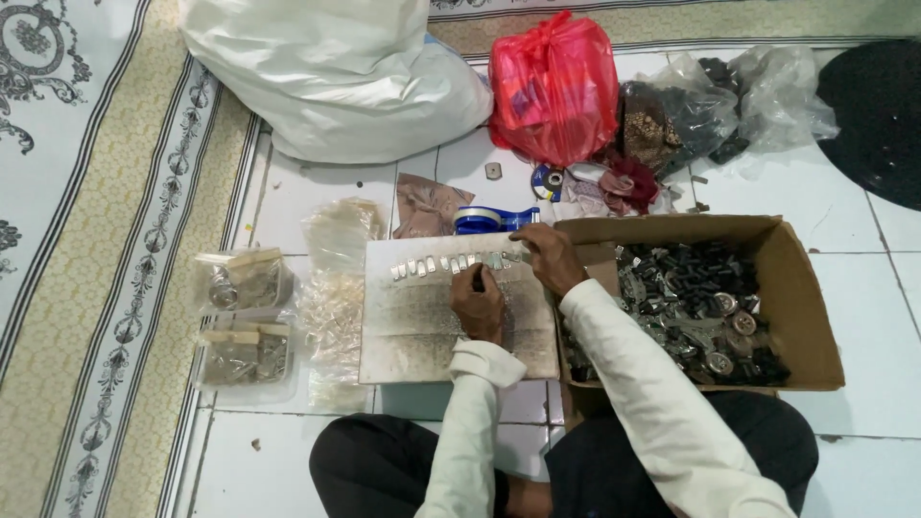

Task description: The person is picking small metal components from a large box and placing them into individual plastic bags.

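Where right hand rests, cardboard box holds metal parts.

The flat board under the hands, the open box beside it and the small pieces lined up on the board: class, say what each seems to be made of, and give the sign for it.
Board: looks like a pale, rigid sheet, perhaps wood or tile; matt, with grey smudging.
Open box: brown corrugated cardboard, judging by its dull surface and folded flaps.
Lined-up pieces: probably metal, since they glint silvery; too small to be sure.
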